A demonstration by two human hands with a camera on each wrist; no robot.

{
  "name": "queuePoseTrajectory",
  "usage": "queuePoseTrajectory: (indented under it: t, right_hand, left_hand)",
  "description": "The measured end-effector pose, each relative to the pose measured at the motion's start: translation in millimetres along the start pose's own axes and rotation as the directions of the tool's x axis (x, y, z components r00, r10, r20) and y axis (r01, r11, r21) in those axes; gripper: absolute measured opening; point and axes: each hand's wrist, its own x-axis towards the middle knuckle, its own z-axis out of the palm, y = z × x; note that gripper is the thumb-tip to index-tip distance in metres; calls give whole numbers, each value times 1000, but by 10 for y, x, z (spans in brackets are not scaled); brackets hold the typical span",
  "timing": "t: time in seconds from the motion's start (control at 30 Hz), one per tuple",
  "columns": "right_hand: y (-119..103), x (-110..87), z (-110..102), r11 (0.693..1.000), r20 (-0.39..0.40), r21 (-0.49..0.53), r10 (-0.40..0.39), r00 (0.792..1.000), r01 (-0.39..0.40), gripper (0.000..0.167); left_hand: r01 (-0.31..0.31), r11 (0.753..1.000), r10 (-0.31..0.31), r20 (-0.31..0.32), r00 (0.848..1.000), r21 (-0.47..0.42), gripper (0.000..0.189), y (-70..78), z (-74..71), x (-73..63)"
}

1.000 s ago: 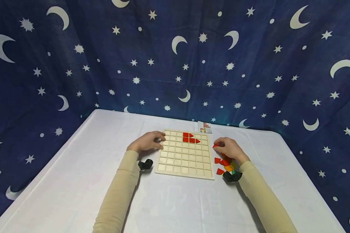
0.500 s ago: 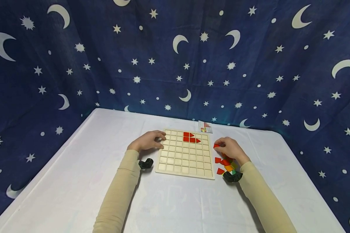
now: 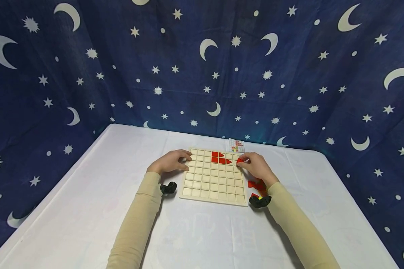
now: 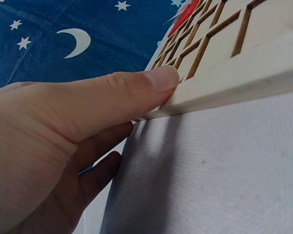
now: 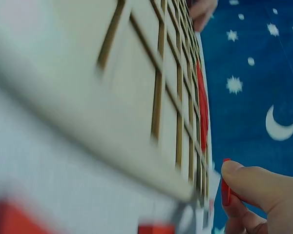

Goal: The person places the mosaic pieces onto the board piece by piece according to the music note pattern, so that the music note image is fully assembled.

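Observation:
A wooden grid board (image 3: 204,185) lies on the white table. Several red tiles (image 3: 215,160) sit in two rows near its far edge, the right-hand ones pointed. My left hand (image 3: 170,162) rests at the board's left edge; in the left wrist view its straight thumb (image 4: 161,79) lies on the rim and the other fingers are below. My right hand (image 3: 257,166) pinches a thin red tile (image 5: 226,187) between thumb and fingers, over the board's right edge near the far corner.
A small printed card (image 3: 236,145) with a coloured grid pattern lies behind the board. Loose red, orange and yellow tiles (image 3: 257,185) are piled right of the board, partly hidden by the right wrist's black camera (image 3: 260,201). A starry blue cloth (image 3: 188,74) hangs behind the table.
My right hand has moved left and away from me, carrying the red tile from beside the board to over its right edge. The left hand has stayed put.

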Motion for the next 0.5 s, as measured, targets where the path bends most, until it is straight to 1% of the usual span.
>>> queuePoseTrajectory:
  t: [0.1,0.2,0.27,0.37,0.5]
  right_hand:
    - [-120,39,57,997,20,16,-81,997,80,27]
    - [-236,69,119,990,45,40,-140,989,139,28]
    - [-312,82,156,986,60,45,-163,985,160,31]
    - [-414,106,212,984,74,41,-173,982,171,34]
    - [-517,136,287,981,93,31,-192,977,190,33]
  left_hand:
    - [-3,1000,3,2,1000,1,42,-4,-4,5]
    - [-6,1000,6,3,1000,2,42,-7,-1,11]
    - [-5,1000,5,3,1000,2,42,-9,-1,14]
    - [-5,1000,5,3,1000,4,42,-9,-1,16]
    - [-3,1000,3,2,1000,-2,42,-9,1,17]
